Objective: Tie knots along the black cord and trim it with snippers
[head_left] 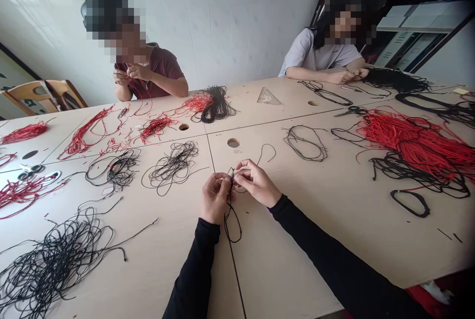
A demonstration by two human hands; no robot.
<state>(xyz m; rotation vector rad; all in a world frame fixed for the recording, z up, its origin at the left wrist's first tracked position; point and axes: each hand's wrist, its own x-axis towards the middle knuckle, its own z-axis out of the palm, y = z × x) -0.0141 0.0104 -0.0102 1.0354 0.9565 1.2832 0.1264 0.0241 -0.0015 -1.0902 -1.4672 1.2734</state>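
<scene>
Both my hands meet over the middle of the table, pinching a thin black cord [233,230]. My left hand [215,198] grips it between thumb and fingers. From the right, my right hand [258,183] pinches the same cord close to the left fingertips. A long loop of the cord hangs below my hands onto the table, and a loose curved end [267,146] lies beyond them. Whether there is a knot between my fingers is too small to make out. Left of my hands lies a coil of black cord [176,160]; an oval coil [306,143] lies to the right.
A large tangle of black cords [55,259] spreads at the near left. Red cords [411,141] are heaped at the right, beside scissors [352,110]. A clear set square [269,97] lies farther back. Two people [159,69] [322,57] sit opposite, hands on cords.
</scene>
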